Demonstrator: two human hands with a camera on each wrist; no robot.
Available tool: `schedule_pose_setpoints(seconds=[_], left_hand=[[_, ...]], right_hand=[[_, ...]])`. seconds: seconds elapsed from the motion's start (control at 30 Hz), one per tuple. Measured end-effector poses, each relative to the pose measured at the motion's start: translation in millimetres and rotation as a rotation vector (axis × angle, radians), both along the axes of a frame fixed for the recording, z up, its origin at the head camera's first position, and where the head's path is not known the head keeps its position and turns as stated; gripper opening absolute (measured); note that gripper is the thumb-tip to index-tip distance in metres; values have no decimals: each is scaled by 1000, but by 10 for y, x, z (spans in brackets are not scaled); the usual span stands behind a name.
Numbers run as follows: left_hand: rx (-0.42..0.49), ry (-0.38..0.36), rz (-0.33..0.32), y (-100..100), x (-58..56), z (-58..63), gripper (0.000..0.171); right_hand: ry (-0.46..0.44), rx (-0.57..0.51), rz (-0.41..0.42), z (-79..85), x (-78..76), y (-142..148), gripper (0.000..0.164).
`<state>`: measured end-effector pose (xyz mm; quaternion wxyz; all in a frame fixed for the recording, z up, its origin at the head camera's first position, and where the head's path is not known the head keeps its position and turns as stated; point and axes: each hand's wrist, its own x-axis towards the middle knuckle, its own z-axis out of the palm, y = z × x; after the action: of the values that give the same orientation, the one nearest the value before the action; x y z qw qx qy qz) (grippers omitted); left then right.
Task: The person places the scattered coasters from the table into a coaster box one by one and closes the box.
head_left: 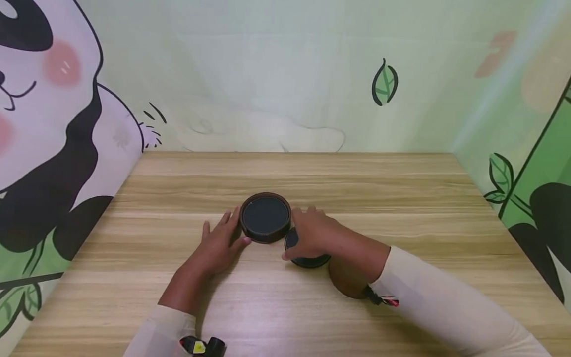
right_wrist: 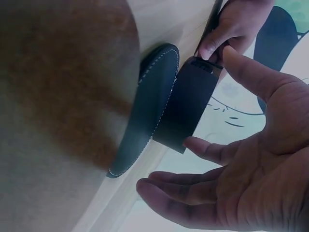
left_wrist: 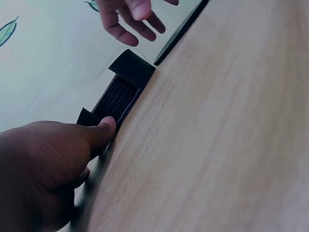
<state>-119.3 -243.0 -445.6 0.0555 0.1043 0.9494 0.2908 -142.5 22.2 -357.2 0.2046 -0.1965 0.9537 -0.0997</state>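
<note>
A round black coaster holder (head_left: 267, 238) stands on the table with a stack of dark coasters (left_wrist: 116, 96) inside, their edges showing through a gap in its wall. My left hand (head_left: 218, 248) grips the holder's left side, thumb at the front by that gap and fingers round the far side. Over a loose black coaster (right_wrist: 149, 106) with white stitching, my right hand (head_left: 312, 233) is spread with nothing in it, a fingertip right at the holder's wall. A brown coaster (head_left: 345, 282) lies nearer, partly hidden beneath my right wrist.
The wooden table (head_left: 392, 188) runs back to a pale wall (head_left: 267, 84) with painted leaves. A painted panda (head_left: 85, 134) covers the left wall. Small wrist cameras sit on both sleeves, one at the left cuff (head_left: 202, 345).
</note>
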Motion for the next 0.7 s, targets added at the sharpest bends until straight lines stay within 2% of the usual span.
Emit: schedule_pose_setpoints(seconds=[0.2,0.7], left_hand=[[-1,-5,-1,0,-7,-1,84],[5,-4,7,-4,6,-7,85]], right_hand=[[-18,77,23,-37,32,40,107],[-17,157,76,-120,75,74,96]])
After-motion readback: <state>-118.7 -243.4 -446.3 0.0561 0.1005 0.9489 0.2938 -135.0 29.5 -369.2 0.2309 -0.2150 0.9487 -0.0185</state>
